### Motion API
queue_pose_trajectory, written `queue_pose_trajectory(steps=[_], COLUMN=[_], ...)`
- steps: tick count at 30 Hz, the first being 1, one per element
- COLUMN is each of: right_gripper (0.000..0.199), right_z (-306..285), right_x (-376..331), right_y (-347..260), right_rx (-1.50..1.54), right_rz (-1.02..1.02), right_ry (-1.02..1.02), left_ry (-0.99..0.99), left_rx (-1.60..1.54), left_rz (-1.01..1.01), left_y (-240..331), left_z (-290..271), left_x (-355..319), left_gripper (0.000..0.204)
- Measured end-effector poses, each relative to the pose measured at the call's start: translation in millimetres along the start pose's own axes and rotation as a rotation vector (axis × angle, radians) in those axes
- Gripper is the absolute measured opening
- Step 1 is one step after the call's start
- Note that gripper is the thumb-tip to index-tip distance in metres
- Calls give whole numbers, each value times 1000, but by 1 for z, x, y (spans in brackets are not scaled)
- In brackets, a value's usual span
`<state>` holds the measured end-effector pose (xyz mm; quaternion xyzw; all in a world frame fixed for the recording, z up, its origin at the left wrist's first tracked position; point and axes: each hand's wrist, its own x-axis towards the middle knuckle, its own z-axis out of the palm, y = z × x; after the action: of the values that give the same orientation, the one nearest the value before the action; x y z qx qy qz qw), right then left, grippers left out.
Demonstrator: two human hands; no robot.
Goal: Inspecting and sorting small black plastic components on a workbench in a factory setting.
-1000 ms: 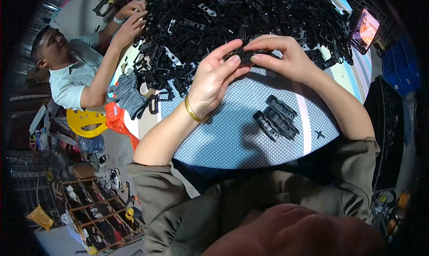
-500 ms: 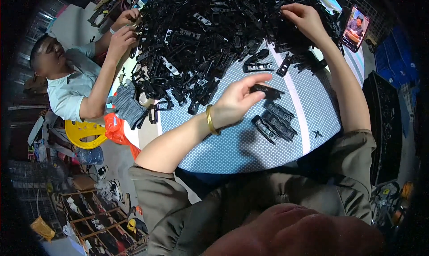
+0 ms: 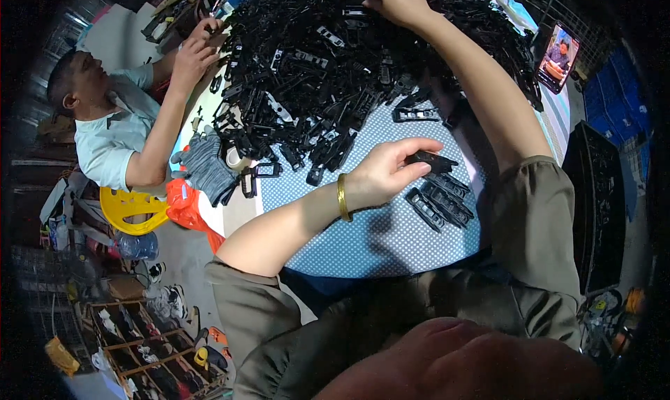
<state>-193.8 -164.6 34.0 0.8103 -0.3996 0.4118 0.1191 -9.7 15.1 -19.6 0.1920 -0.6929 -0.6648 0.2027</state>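
My left hand (image 3: 385, 171), with a gold bangle at the wrist, pinches a dark plastic part (image 3: 437, 163) between thumb and fingers. Just below it, several black plastic parts (image 3: 440, 206) lie side by side on the dotted cloth (image 3: 349, 246). At the far side, my right hand (image 3: 401, 4) is over a large heap of black plastic parts (image 3: 307, 86). Its fingertips are drawn together at the heap, and whatever they grip is too small to make out. A single part with a light inner side (image 3: 416, 114) lies at the heap's near edge.
A phone (image 3: 558, 58) stands at the table's right edge. On the left, a co-worker (image 3: 105, 121) handles small pieces near a grey glove (image 3: 208, 166), a tape roll (image 3: 236, 159) and an orange-red bag (image 3: 187, 205). A yellow stool (image 3: 129, 212) stands beside the table.
My right hand has moved left and farther over the heap. My left hand has shifted slightly right and down, still with the plastic part. The view has shifted a little.
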Motion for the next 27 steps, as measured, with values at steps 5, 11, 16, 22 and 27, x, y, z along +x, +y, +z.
queue_pose_trajectory(steps=[5,11,16,22,27], right_gripper=[20,28,29,26,16], right_z=[-12,-56,-72,-75,-64], right_x=[-1,-57,-98,-112,-119], right_y=[-14,-50,-83,-111,-112], right_rx=[-287,244,886,640,400], right_rz=[63,377,495,574,418], right_ry=[-187,-323,-356,-405,-224], left_ry=[141,383,458,517,481], left_rx=[-189,-578,-654,-609,-489], left_rz=[49,22,65,63,81], left_y=[-13,-4,0,1,-3], left_z=[-2,-16,-19,-14,-7], left_x=[4,6,3,6,5], left_gripper=[32,37,37,36,40])
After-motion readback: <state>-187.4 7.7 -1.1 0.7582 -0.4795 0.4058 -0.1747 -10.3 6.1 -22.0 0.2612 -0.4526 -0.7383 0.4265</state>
